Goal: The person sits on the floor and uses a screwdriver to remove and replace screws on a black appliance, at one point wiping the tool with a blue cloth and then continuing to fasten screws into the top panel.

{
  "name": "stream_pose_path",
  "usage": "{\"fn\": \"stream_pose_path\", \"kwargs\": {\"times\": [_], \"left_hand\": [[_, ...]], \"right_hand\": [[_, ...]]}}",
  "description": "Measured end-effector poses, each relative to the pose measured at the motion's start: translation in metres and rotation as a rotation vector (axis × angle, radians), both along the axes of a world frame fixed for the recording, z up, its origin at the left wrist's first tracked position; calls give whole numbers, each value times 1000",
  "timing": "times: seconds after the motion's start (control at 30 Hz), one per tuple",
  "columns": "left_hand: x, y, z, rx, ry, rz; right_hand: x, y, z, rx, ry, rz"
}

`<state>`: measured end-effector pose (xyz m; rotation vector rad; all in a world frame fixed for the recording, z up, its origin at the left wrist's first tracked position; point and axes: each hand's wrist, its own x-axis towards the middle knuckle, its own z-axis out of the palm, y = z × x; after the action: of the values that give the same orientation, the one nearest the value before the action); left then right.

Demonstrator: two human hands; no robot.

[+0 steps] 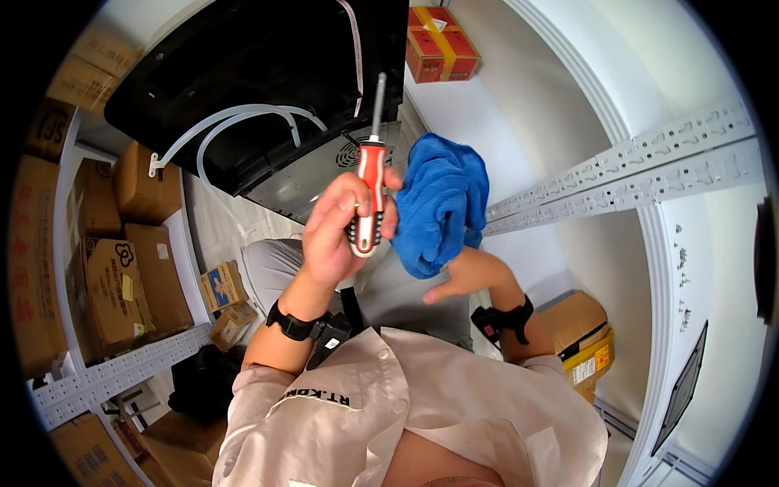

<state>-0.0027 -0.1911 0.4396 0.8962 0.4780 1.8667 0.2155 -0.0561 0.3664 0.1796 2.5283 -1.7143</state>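
Cardboard boxes (134,272) sit on white metal shelves (122,369)

Head-worn fisheye, downward, close over hands (389,243)

Pale pink short-sleeved shirt (422,398), black wrist straps (294,325) on both forearms, grey trousers (280,264).

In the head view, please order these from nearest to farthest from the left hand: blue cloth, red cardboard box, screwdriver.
1. Screwdriver: gripped in the left hand.
2. Blue cloth: just to its right, on the right hand.
3. Red cardboard box: far off, at the top.
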Motion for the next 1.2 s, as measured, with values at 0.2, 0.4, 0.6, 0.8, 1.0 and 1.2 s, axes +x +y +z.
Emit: {"fn": "stream_pose_path", "kwargs": {"times": [0.2, 0.4, 0.6, 0.8, 1.0, 1.2], "left_hand": [[3, 18, -3, -152, 154, 20], [-5, 23, -24, -391, 361, -76], [-13, 21, -37, -446, 443, -130], [-26, 25, -49, -486, 407, -120], [-39, 27, -62, -459, 492, -107], [-36, 35, -55, -434, 511, -60]], "right_hand": [[13, 30, -46, 66, -56, -568], [35, 108, -70, -450, 245, -1132], [14, 152, -70, -528, 233, -1391], [-9, 206, -114, -411, 335, -1630], [-5, 261, -148, -96, 210, -1779], [-5, 253, -164, -131, 82, -1657]]}}
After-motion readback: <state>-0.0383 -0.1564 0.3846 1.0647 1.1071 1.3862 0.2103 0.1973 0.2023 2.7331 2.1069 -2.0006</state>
